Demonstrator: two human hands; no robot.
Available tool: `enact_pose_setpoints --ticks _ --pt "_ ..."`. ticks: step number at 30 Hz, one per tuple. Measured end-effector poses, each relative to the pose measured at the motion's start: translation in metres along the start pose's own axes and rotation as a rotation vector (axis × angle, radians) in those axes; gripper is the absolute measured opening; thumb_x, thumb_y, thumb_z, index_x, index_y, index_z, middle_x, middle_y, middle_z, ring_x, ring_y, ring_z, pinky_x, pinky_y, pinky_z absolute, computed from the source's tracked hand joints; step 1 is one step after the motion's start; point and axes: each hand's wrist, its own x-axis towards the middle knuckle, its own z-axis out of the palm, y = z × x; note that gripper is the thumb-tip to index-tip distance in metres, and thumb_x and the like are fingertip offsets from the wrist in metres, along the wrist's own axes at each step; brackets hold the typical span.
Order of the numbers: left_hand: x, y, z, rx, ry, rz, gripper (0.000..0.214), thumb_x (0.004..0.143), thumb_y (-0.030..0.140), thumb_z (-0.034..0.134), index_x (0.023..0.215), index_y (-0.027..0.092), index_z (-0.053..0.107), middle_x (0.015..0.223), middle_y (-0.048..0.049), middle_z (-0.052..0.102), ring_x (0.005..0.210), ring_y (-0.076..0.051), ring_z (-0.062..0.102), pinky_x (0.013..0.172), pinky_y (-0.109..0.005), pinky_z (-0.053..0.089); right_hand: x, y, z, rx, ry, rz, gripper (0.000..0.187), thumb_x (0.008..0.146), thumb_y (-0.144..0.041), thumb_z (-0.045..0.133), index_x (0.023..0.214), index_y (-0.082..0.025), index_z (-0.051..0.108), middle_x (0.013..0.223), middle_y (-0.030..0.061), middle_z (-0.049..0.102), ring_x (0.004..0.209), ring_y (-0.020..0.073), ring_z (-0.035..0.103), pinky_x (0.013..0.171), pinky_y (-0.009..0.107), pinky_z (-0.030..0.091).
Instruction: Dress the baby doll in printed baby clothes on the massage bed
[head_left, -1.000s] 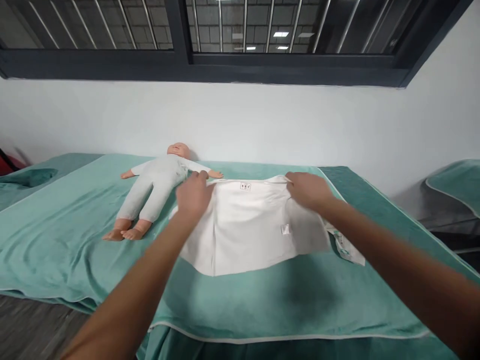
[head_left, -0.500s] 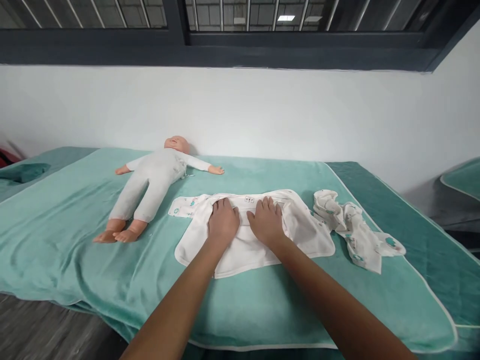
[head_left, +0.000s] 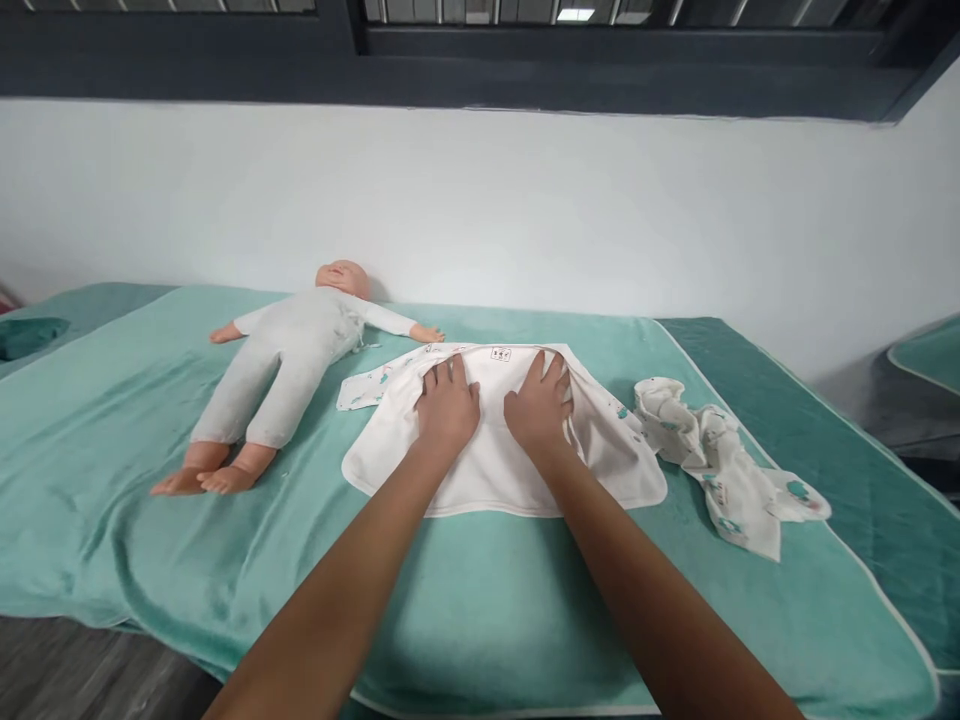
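Note:
A white baby shirt (head_left: 491, 490) lies opened out on the green blanket, its plain inside up and a small printed label at the far edge. Its patterned sleeve (head_left: 364, 388) reaches out to the left. My left hand (head_left: 448, 408) rests palm down on the left part of the shirt, fingers spread. On the right part lies my right hand (head_left: 541, 402), also palm down with fingers apart, by a fold of the cloth. A baby doll (head_left: 296, 340) in a white body suit lies on its back to the left, one hand near the shirt's far edge.
Crumpled white baby clothing (head_left: 720, 465) with a teal print lies to the right of the shirt. The green blanket (head_left: 480, 610) covers the bed. Behind it rises a white wall (head_left: 525, 220) below a dark window frame (head_left: 600, 70).
Both hands have moved slightly away from me with the shirt, whose far edge and near hem now lie farther back. The fingers are more spread. The view has tilted down a little.

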Motion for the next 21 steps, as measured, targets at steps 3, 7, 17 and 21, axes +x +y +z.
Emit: enact_pose_setpoints --ticks 3,7,17,21 --pt "0.016 0.001 0.011 -0.033 -0.033 -0.031 0.061 0.099 0.035 0.036 0.155 0.012 0.031 0.157 -0.0200 0.040 0.145 -0.040 0.033 0.106 -0.059 0.046 0.016 -0.010 0.014 0.134 0.065 0.040 0.075 0.081 -0.017 0.045 0.153 -0.004 0.027 0.162 0.0265 0.019 0.149 0.0427 0.020 0.117 0.062 0.025" --pt "0.031 -0.006 0.025 -0.082 -0.031 -0.056 0.062 0.099 0.034 0.036 0.153 0.006 0.032 0.156 -0.0219 0.042 0.146 -0.038 0.033 0.112 -0.053 0.042 0.032 -0.008 0.027 0.119 0.127 -0.025 0.073 0.083 -0.019 0.046 0.151 -0.002 0.029 0.154 0.0292 0.032 0.143 0.0417 0.030 0.117 0.058 0.024" --pt "0.036 -0.009 0.033 -0.025 0.078 0.046 0.063 0.101 0.039 0.031 0.154 0.005 0.032 0.156 -0.0216 0.041 0.147 -0.037 0.031 0.122 -0.051 0.027 0.048 0.023 0.032 0.008 0.087 -0.177 0.075 0.095 -0.036 0.040 0.158 -0.004 0.015 0.158 0.0281 0.028 0.145 0.0398 0.031 0.117 0.055 0.026" --pt "0.035 -0.009 0.032 -0.035 0.078 0.032 0.063 0.101 0.040 0.031 0.154 0.007 0.032 0.157 -0.0208 0.041 0.148 -0.037 0.030 0.122 -0.051 0.027 0.049 0.020 0.031 0.059 0.026 -0.138 0.077 0.096 -0.038 0.040 0.160 -0.007 0.011 0.163 0.0250 0.022 0.149 0.0384 0.025 0.119 0.055 0.023"
